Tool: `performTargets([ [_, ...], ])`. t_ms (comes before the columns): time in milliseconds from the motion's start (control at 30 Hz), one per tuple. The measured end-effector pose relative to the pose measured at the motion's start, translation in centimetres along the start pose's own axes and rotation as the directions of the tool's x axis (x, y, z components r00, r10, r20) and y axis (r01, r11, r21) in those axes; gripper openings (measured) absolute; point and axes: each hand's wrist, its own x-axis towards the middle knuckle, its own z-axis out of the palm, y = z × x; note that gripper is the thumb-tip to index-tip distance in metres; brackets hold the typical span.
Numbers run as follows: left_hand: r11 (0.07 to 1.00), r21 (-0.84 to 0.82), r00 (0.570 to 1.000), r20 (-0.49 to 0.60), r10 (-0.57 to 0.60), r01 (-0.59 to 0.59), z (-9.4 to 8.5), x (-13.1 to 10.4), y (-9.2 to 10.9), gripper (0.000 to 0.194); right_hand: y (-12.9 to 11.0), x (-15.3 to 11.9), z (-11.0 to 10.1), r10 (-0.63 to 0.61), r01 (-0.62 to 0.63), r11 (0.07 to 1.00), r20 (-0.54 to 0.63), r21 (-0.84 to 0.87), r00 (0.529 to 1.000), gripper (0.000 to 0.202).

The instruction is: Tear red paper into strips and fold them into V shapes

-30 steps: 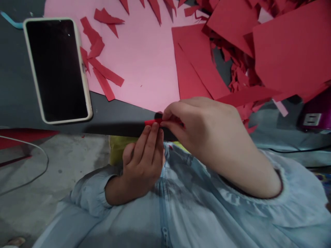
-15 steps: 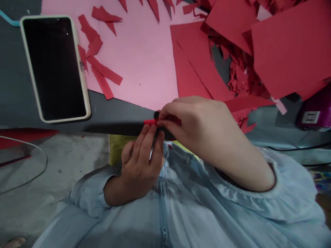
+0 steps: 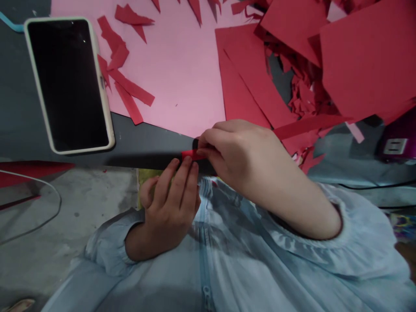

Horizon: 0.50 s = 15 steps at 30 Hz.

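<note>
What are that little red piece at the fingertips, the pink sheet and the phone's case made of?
Little red piece: probably paper, flat-coloured and crisp-edged.
Pink sheet: paper or thin card, matte, smooth, straight-cut edge.
Phone's case: perhaps silicone or plastic, pale, smooth, rounded corners.

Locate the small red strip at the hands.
The red strip is just left of the head view's centre, at the dark table edge, pinched by the right hand, the left hand alongside.

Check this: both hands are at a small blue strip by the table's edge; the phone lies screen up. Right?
No: the strip is red, not blue, as the head view shows. The left hand and right hand are at it by the table's edge; the phone lies screen up.
</note>
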Motion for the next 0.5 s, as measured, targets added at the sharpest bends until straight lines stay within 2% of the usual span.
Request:
performTargets([
  [233,0.999,0.026,0.999,-0.004,-0.039,0.039,0.00,-0.06,-0.10,0.037,0.16,-0.08,0.16,-0.017,0.017,1.000,-0.014,-0.008,1.000,0.023],
  [500,0.978,0.200,0.998,0.031,0.048,-0.053,-0.45,0.33,-0.51,0.040,0.09,0.06,-0.16,-0.007,0.006,0.999,-0.007,-0.047,1.000,0.019],
])
